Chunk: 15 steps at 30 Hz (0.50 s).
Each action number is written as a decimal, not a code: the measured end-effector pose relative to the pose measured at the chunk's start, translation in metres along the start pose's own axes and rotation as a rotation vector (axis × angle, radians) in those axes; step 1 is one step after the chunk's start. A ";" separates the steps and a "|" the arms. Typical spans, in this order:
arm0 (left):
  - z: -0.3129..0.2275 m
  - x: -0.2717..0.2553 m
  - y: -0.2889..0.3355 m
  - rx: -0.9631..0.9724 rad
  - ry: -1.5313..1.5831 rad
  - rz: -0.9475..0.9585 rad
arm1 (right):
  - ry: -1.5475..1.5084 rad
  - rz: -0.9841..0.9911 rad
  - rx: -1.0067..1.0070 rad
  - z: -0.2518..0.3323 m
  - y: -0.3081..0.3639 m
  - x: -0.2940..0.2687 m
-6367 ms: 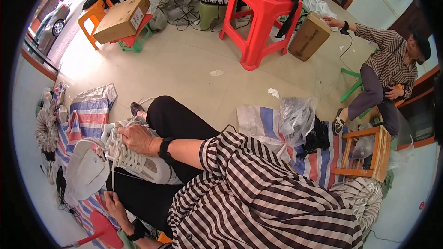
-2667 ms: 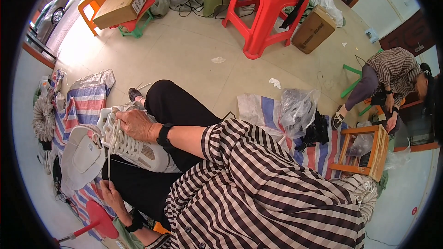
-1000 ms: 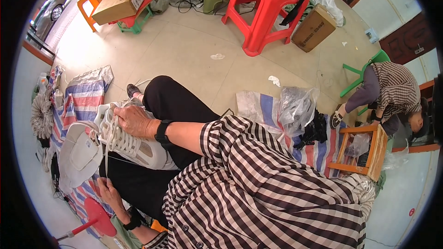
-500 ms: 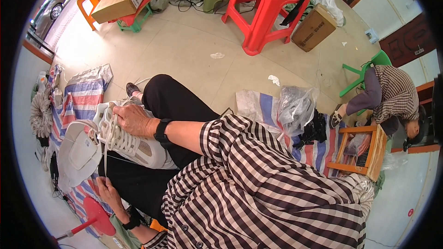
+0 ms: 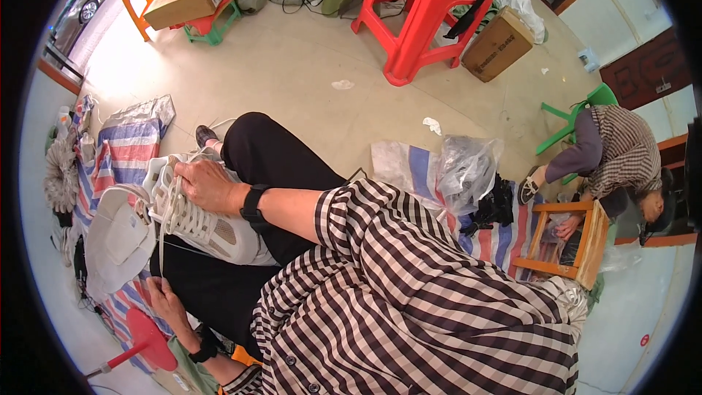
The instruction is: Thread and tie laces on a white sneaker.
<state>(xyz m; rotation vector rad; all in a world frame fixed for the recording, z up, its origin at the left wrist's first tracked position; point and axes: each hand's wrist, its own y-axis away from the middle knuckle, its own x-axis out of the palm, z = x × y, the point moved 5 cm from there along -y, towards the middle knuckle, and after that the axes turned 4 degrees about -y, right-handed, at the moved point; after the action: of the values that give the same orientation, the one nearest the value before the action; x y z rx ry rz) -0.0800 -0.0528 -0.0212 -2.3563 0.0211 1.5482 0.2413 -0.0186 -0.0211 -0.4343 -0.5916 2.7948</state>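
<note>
A white and beige sneaker [image 5: 232, 240] with mesh panels lies across my black-trousered thighs. My right hand [image 5: 208, 186], a black band on its wrist, is closed over the upper laces by the tongue; its fingertips pinch a lace there. From the eyelets a pale shoelace [image 5: 161, 249] runs down taut to my left hand [image 5: 167, 303]. That hand is closed on the lace's lower part, beside my nearer thigh. Touching the sneaker's collar side is a whitish, curved, shoe-like piece [image 5: 110, 249], whose exact kind I cannot make out.
Striped woven sheeting [image 5: 131, 135] covers floor at left, with a red round-topped stand [image 5: 150, 340] near it. A red stool [image 5: 420, 18] and cardboard boxes [image 5: 499, 44] stand ahead. At right a co-worker [image 5: 621, 146] bends over a wooden stool [image 5: 589, 245] near plastic bags [image 5: 468, 172].
The view has shifted a little. Both hands keep their holds, and the lace stays taut. At right, the co-worker's hand now shows within the wooden stool's frame.
</note>
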 end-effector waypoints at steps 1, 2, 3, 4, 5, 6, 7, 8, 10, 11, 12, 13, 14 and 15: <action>0.001 0.000 -0.001 0.007 -0.004 -0.008 | -0.002 0.000 -0.002 0.000 0.001 0.000; 0.003 0.000 -0.001 0.013 -0.008 -0.014 | 0.002 0.004 0.003 0.000 0.001 0.000; 0.006 0.000 -0.001 0.003 -0.003 0.008 | 0.005 0.007 0.009 0.000 0.001 0.000; 0.008 0.001 -0.001 0.007 0.009 0.015 | 0.007 0.009 0.015 -0.001 0.001 0.001; 0.010 0.001 -0.001 0.011 0.020 0.020 | 0.006 0.012 0.020 -0.001 0.000 0.001; 0.012 0.001 -0.001 0.016 0.031 0.024 | 0.005 0.010 0.020 -0.001 0.000 0.001; 0.013 0.001 -0.001 0.015 0.030 0.021 | 0.003 0.008 0.019 -0.001 0.000 0.001; 0.015 0.002 0.000 0.004 0.043 0.024 | -0.012 -0.003 0.014 -0.001 0.001 0.001; 0.017 0.002 0.000 -0.017 0.105 0.040 | -0.004 0.008 0.023 -0.001 0.001 0.001; 0.019 0.002 0.000 -0.029 0.068 0.051 | -0.002 0.012 0.024 -0.001 0.000 0.001; 0.020 0.001 0.001 -0.044 0.072 0.071 | -0.015 0.009 0.023 -0.001 0.000 0.000; 0.022 0.002 0.001 -0.060 0.076 0.090 | -0.006 0.016 0.022 0.000 0.000 0.000; 0.023 0.002 0.002 -0.068 0.080 0.090 | -0.013 0.015 0.018 0.000 0.000 -0.001; 0.025 0.002 0.003 -0.075 0.082 0.089 | -0.031 0.016 0.029 0.000 0.000 -0.001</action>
<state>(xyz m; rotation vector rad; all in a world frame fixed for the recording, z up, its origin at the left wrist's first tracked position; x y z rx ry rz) -0.1016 -0.0483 -0.0327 -2.5082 0.0892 1.5162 0.2424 -0.0192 -0.0204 -0.3925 -0.5552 2.8258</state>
